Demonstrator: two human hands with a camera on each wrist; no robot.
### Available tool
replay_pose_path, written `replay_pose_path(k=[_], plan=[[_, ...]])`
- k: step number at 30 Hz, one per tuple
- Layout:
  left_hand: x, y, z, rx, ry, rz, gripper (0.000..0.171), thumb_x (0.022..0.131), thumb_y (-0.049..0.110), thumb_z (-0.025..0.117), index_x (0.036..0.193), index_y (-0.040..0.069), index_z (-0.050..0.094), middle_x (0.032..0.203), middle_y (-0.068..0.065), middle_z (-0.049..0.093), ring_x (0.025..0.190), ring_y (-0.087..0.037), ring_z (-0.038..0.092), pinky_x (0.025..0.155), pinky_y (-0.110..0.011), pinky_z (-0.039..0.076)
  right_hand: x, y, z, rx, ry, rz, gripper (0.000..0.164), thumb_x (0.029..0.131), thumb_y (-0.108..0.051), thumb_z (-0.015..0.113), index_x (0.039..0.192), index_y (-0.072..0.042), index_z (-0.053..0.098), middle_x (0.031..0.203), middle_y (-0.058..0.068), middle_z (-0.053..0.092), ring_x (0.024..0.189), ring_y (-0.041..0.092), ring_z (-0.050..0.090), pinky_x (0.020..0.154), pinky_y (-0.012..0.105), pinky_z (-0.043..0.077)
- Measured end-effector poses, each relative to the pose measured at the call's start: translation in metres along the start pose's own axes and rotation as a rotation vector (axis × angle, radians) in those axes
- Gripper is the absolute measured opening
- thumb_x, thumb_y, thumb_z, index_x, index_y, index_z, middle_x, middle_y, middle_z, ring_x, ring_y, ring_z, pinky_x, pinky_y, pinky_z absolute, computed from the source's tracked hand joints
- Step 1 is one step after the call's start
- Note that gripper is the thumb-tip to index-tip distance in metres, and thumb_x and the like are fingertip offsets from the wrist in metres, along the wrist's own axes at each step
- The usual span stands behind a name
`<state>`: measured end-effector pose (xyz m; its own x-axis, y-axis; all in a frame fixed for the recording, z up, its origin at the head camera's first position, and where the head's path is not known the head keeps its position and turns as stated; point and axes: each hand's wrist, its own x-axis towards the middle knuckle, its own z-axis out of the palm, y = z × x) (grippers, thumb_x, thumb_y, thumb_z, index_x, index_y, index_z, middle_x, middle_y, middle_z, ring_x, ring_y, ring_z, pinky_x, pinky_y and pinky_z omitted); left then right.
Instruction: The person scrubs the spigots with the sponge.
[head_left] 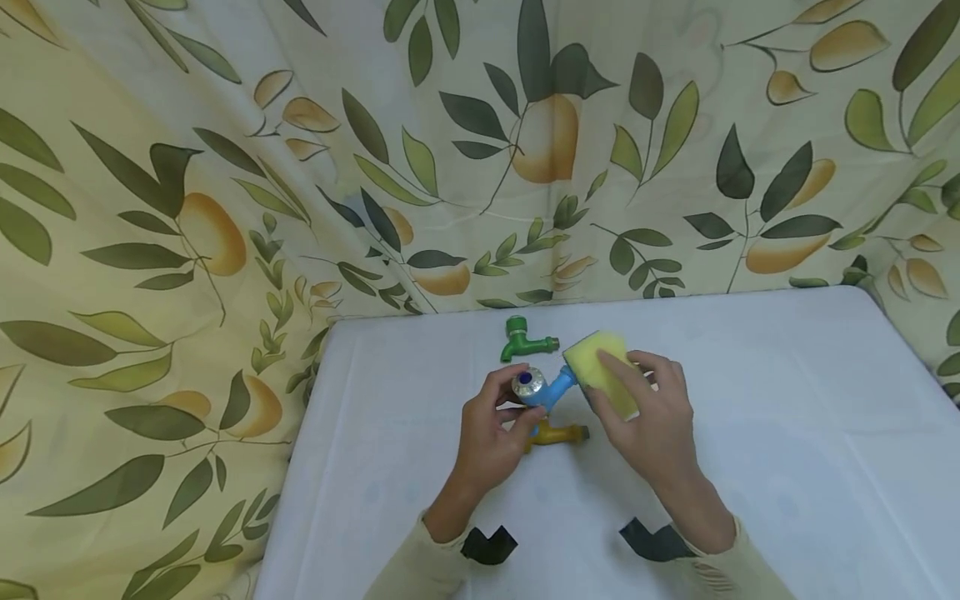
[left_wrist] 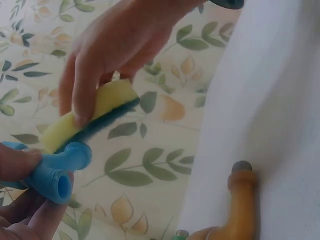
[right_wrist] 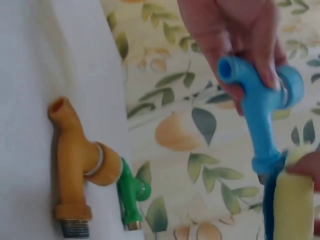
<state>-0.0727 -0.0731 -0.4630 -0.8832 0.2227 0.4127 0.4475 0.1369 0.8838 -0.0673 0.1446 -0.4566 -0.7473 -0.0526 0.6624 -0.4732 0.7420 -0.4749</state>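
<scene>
The left hand (head_left: 489,443), fingers curled, grips the blue tap (head_left: 557,390) by its body above the table (head_left: 375,417), presumably to leave the pipe end exposed. The right hand (head_left: 658,421) pinches the sponge (head_left: 606,377), dark face against that end. The orange tap (head_left: 562,434) and green tap (head_left: 518,342) lie nearby.

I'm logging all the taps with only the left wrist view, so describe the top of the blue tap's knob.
Observer: In the head view, the top of the knob on the blue tap is silvery with a dark blue centre.
Operator: I get a mere scrap of the green tap; say how it lies.
Observer: The head view shows it whole, on the white table near the far edge, its knob toward that edge.
Operator: Now report the spout of the orange tap.
Observer: In the right wrist view, the spout shows an open mouth, opposite the metal threaded end.
</scene>
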Motion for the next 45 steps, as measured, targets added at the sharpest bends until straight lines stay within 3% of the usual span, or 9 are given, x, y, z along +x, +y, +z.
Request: replay_pose_path(k=[6,10,13,17,20,26,32,36,45], plan=[[0.000,-0.002,-0.002,0.043,-0.034,0.010,0.053,0.092,0.002,0.073,0.140,0.009,0.051,0.127,-0.012,0.065,0.105,-0.026,0.070,0.085,-0.028,0.062,-0.001,0.009,-0.003,-0.012,-0.026,-0.024,0.043,0.083,-0.026,0.078,0.123,-0.011,0.074,0.116,0.019,0.064,0.098,0.030,0.054,0.077,0.023,0.044],[0.002,-0.009,-0.008,0.129,-0.085,-0.025,0.055,0.092,0.002,0.073,0.142,0.011,0.051,0.127,-0.012,0.064,0.107,-0.024,0.070,0.086,-0.026,0.061,0.001,0.020,-0.010,-0.055,0.047,0.110,0.046,0.078,-0.015,0.084,0.122,-0.009,0.074,0.114,0.022,0.064,0.100,0.034,0.058,0.081,0.006,0.034],[0.009,-0.026,-0.017,0.123,-0.108,-0.101,0.057,0.093,0.002,0.073,0.143,0.013,0.050,0.128,-0.013,0.061,0.108,-0.025,0.071,0.087,-0.025,0.061,0.000,0.026,-0.020,-0.042,0.073,0.175,0.049,0.074,-0.011,0.087,0.122,-0.008,0.075,0.114,0.022,0.064,0.103,0.036,0.061,0.087,-0.001,0.028],[0.025,-0.054,-0.026,0.042,-0.122,-0.253,0.059,0.095,0.002,0.070,0.147,0.018,0.048,0.126,-0.015,0.059,0.107,-0.025,0.072,0.085,-0.028,0.061,-0.003,0.031,-0.030,-0.023,0.084,0.200,0.050,0.073,-0.012,0.087,0.121,-0.009,0.075,0.114,0.022,0.065,0.101,0.034,0.061,0.085,0.000,0.029],[0.036,-0.074,-0.025,0.035,-0.143,-0.360,0.061,0.096,0.004,0.069,0.150,0.021,0.046,0.123,-0.013,0.061,0.105,-0.021,0.072,0.083,-0.028,0.061,-0.006,0.033,-0.034,-0.023,0.078,0.206,0.050,0.072,-0.014,0.088,0.120,-0.009,0.076,0.114,0.021,0.066,0.099,0.033,0.061,0.083,0.001,0.029],[0.043,-0.109,-0.016,0.098,-0.153,-0.472,0.057,0.097,0.015,0.070,0.149,0.022,0.048,0.119,-0.007,0.065,0.106,-0.016,0.071,0.084,-0.032,0.059,-0.015,0.034,-0.036,-0.029,0.027,0.232,0.051,0.073,-0.016,0.088,0.122,-0.011,0.075,0.114,0.020,0.067,0.096,0.033,0.063,0.080,0.000,0.029],[0.040,-0.118,-0.009,0.103,-0.124,-0.569,0.052,0.096,0.020,0.072,0.143,0.028,0.052,0.116,-0.004,0.068,0.104,-0.015,0.070,0.083,-0.033,0.059,-0.020,0.037,-0.035,-0.027,0.013,0.230,0.052,0.073,-0.016,0.089,0.122,-0.012,0.075,0.114,0.018,0.067,0.096,0.031,0.062,0.080,-0.001,0.030],[0.037,-0.117,-0.005,0.185,-0.117,-0.587,0.052,0.096,0.019,0.073,0.144,0.025,0.053,0.112,-0.003,0.069,0.100,-0.014,0.070,0.078,-0.029,0.059,-0.022,0.039,-0.034,-0.025,0.008,0.231,0.052,0.073,-0.016,0.088,0.123,-0.012,0.075,0.113,0.018,0.066,0.096,0.030,0.062,0.080,-0.001,0.030],[0.038,-0.115,-0.004,0.369,-0.167,-0.491,0.061,0.098,0.020,0.069,0.155,0.015,0.045,0.104,-0.003,0.070,0.091,-0.008,0.066,0.076,-0.021,0.056,-0.024,0.041,-0.032,-0.015,0.002,0.237,0.051,0.073,-0.016,0.088,0.123,-0.011,0.074,0.114,0.019,0.066,0.098,0.030,0.062,0.081,0.000,0.030]])
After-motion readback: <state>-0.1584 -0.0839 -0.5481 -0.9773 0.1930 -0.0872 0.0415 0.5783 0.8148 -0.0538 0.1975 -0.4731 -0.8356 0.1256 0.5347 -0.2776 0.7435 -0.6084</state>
